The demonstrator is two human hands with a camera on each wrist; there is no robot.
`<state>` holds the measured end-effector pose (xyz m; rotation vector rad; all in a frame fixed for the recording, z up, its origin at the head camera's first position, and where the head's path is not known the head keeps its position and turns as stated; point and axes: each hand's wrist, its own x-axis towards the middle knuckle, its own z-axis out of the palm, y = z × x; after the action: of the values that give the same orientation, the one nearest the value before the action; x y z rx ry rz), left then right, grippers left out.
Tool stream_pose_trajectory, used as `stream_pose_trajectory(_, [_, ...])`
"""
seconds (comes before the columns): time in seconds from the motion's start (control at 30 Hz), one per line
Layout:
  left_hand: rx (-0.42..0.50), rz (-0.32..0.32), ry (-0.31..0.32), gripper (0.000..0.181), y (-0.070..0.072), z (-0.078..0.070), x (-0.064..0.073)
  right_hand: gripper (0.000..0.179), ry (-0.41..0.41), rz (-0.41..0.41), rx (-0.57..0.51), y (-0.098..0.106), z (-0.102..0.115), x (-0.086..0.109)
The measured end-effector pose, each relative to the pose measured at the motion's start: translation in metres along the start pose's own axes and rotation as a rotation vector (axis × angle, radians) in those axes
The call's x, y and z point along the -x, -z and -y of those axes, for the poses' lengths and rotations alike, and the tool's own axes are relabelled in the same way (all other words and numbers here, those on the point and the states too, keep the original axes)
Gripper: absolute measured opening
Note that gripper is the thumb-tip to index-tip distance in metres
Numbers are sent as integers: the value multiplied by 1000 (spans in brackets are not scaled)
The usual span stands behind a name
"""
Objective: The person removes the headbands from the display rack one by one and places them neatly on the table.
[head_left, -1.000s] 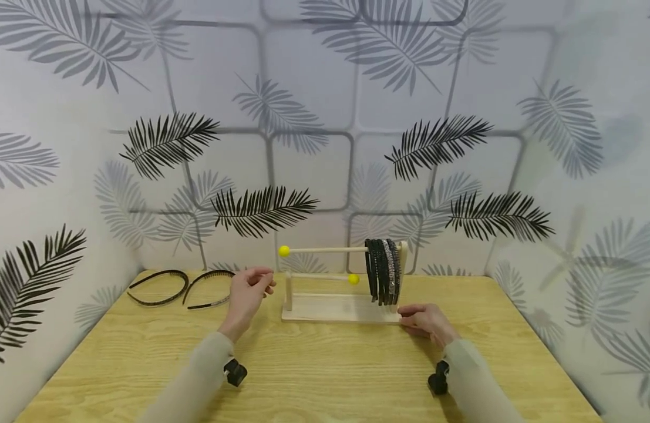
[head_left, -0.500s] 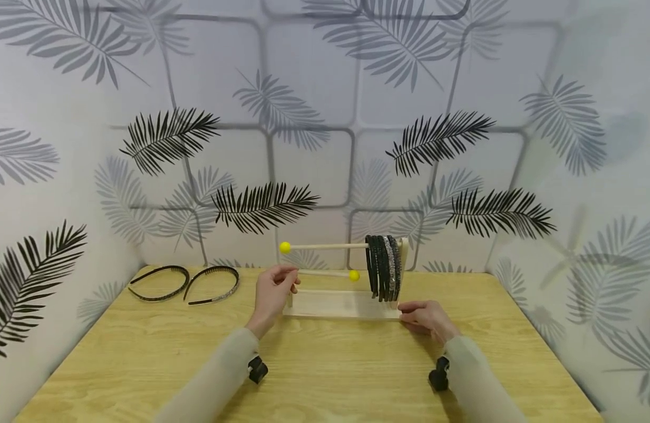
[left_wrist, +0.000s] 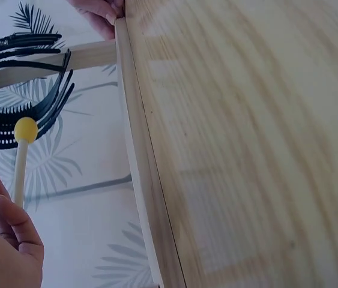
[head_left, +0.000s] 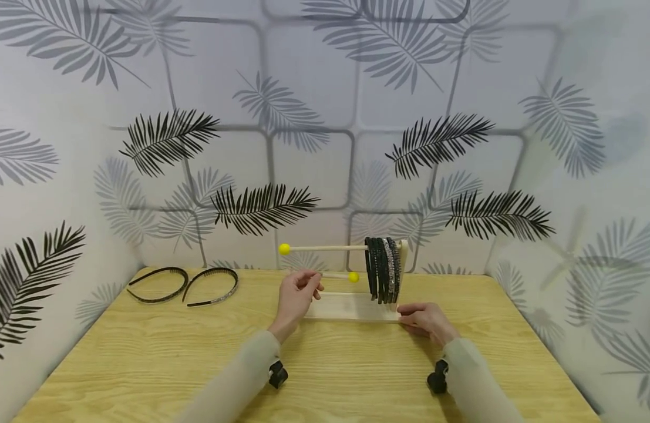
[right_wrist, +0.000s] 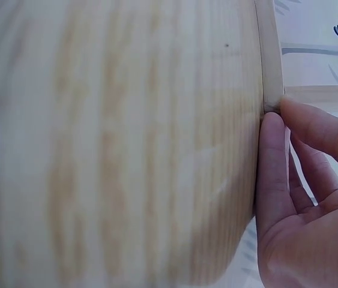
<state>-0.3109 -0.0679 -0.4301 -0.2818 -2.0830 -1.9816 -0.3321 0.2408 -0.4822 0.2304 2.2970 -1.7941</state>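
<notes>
Right hand [head_left: 429,321] pinches right base corner [head_left: 394,319] of the rack [head_left: 346,306], probably steadying it. Left hand [head_left: 297,298] narrow at rack's lower rod [head_left: 336,275]; can't tell if gripping. Headbands [head_left: 383,270] bunched by rack's right post [head_left: 403,264], likely to leave space.

Pale sleeves [head_left: 231,379], a black device [head_left: 278,374] at each wrist

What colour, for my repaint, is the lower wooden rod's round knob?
Yellow round knob, clearest in the left wrist view.
</notes>
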Motion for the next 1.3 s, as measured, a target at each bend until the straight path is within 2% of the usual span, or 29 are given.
stream_pose_trajectory(0.1, [3,28,-5,21,-5,-10,4,37,-1,-4,1,0,-1,-1])
stream_pose_trajectory(0.33, [48,33,-25,20,-21,-9,2,38,-9,3,10,1,0,-1])
stream_pose_trajectory(0.6, [85,179,4,27,-39,-16,2,38,-12,-2,-10,1,0,-1])
stream_pose_trajectory(0.73, [124,219,11,26,-45,-7,-4,38,-7,8,-1,1,-1,-1])
stream_pose_trajectory(0.9, [145,241,-18,25,-54,8,-13,39,5,0,14,0,-1,-3])
stream_pose_trajectory(1.03, [118,252,-29,29,-61,8,-13,38,4,-8,25,0,-2,-3])
stream_pose_trajectory(1.3, [77,273,7,35,-75,7,-10,38,-15,-20,4,-2,-1,-4])
